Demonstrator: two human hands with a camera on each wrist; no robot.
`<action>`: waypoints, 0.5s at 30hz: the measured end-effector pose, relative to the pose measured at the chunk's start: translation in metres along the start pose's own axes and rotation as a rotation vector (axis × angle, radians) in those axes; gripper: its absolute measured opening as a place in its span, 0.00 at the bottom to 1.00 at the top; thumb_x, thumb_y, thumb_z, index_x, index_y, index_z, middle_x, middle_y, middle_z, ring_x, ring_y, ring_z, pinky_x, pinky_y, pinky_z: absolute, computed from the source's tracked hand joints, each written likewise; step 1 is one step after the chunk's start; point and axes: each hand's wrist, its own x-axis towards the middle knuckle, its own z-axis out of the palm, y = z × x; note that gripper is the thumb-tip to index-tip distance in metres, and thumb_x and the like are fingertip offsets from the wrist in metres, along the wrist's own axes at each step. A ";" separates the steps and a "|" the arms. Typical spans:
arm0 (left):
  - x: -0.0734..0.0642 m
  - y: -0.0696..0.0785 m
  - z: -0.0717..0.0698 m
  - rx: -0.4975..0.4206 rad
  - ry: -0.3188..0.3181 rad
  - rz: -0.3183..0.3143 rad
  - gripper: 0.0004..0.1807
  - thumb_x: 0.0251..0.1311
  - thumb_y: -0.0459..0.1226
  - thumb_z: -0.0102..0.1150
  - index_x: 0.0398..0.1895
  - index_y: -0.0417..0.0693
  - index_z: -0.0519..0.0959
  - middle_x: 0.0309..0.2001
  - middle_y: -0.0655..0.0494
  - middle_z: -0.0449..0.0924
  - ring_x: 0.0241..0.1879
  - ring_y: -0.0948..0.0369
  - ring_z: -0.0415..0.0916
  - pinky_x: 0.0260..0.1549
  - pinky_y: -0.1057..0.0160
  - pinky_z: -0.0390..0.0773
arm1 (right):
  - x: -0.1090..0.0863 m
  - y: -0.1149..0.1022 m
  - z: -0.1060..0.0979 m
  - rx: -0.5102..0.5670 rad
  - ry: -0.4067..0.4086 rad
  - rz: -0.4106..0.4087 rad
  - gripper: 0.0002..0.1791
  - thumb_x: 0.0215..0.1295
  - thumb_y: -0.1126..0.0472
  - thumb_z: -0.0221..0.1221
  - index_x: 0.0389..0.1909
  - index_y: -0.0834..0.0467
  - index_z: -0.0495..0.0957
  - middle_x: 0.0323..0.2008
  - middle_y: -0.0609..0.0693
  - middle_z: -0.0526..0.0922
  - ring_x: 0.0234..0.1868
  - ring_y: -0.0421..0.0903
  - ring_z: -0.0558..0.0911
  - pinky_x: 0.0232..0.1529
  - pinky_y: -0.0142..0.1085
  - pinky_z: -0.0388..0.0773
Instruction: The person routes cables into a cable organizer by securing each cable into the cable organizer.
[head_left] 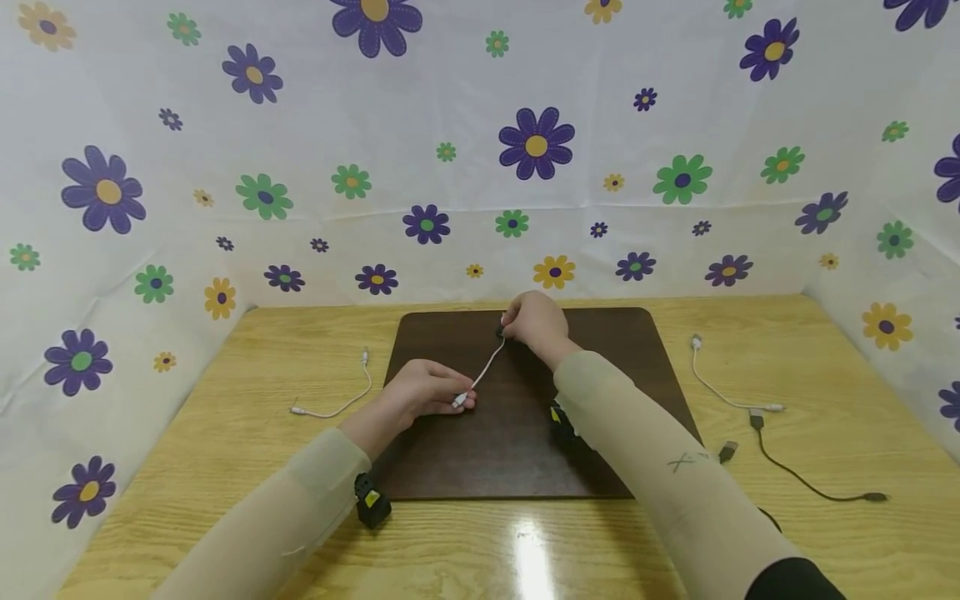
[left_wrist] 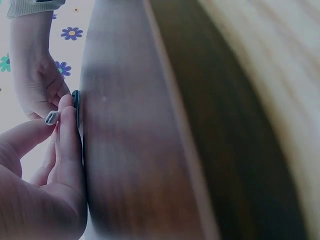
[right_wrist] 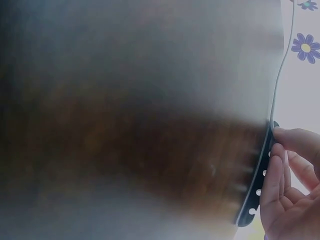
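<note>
A short white charging cable (head_left: 489, 364) stretches between both hands over a dark brown board (head_left: 510, 450). Its small metal-tipped connector (left_wrist: 52, 118) is pinched between thumb and fingers of the left hand (head_left: 429, 390), low over the board's left half. Near the board's far edge, the right hand (head_left: 538, 323) pinches the cable's other stretch against a black cable holder (right_wrist: 257, 187). That holder is a narrow strip with a row of round notches along one side. In the right wrist view the cable runs up from the fingertips at the strip's upper end. The cable's far plug is mostly hidden by the right hand.
Left of the board, another white cable (head_left: 333, 414) lies curved on the wooden table (head_left: 225, 467). On the right are a white cable (head_left: 716, 392), a black cable (head_left: 795, 475) and a dark plug (head_left: 727, 452) beside the right forearm. Flowered cloth (head_left: 450, 100) hangs behind.
</note>
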 end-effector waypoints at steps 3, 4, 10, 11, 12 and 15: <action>0.001 -0.001 0.000 0.002 0.001 0.001 0.16 0.74 0.27 0.60 0.56 0.19 0.80 0.29 0.53 0.90 0.29 0.66 0.88 0.33 0.70 0.88 | -0.001 0.002 0.000 0.000 0.007 -0.018 0.03 0.66 0.60 0.72 0.35 0.56 0.90 0.35 0.51 0.90 0.36 0.47 0.84 0.42 0.40 0.80; 0.001 -0.001 0.000 0.002 0.000 0.000 0.16 0.74 0.27 0.60 0.56 0.19 0.80 0.29 0.53 0.90 0.29 0.66 0.88 0.33 0.70 0.88 | -0.001 0.003 0.000 0.000 0.006 -0.024 0.04 0.66 0.60 0.72 0.35 0.56 0.90 0.35 0.51 0.90 0.36 0.47 0.84 0.42 0.40 0.80; 0.003 -0.003 0.000 0.001 -0.007 -0.008 0.16 0.74 0.27 0.59 0.56 0.20 0.81 0.29 0.54 0.90 0.30 0.66 0.88 0.33 0.70 0.88 | -0.003 0.004 0.000 -0.018 0.011 -0.042 0.04 0.68 0.60 0.69 0.35 0.56 0.89 0.33 0.52 0.89 0.34 0.47 0.83 0.39 0.39 0.78; 0.003 -0.003 0.000 0.001 -0.007 -0.008 0.16 0.74 0.27 0.59 0.56 0.20 0.80 0.29 0.54 0.90 0.30 0.66 0.88 0.33 0.70 0.88 | -0.003 0.004 0.000 -0.028 0.014 -0.046 0.04 0.69 0.60 0.68 0.35 0.56 0.88 0.33 0.51 0.89 0.34 0.47 0.82 0.38 0.39 0.78; 0.003 -0.003 0.000 0.000 -0.008 -0.007 0.16 0.74 0.27 0.59 0.56 0.20 0.80 0.29 0.54 0.90 0.30 0.66 0.88 0.33 0.70 0.88 | -0.003 0.004 0.000 -0.039 0.015 -0.049 0.04 0.69 0.60 0.68 0.35 0.56 0.88 0.34 0.51 0.89 0.35 0.47 0.82 0.37 0.39 0.78; 0.004 -0.002 -0.001 0.001 -0.010 -0.003 0.16 0.74 0.27 0.59 0.57 0.20 0.80 0.29 0.54 0.90 0.30 0.66 0.88 0.34 0.70 0.88 | -0.003 0.002 0.000 -0.077 0.017 -0.058 0.03 0.70 0.60 0.67 0.36 0.55 0.88 0.38 0.51 0.88 0.36 0.47 0.81 0.37 0.39 0.78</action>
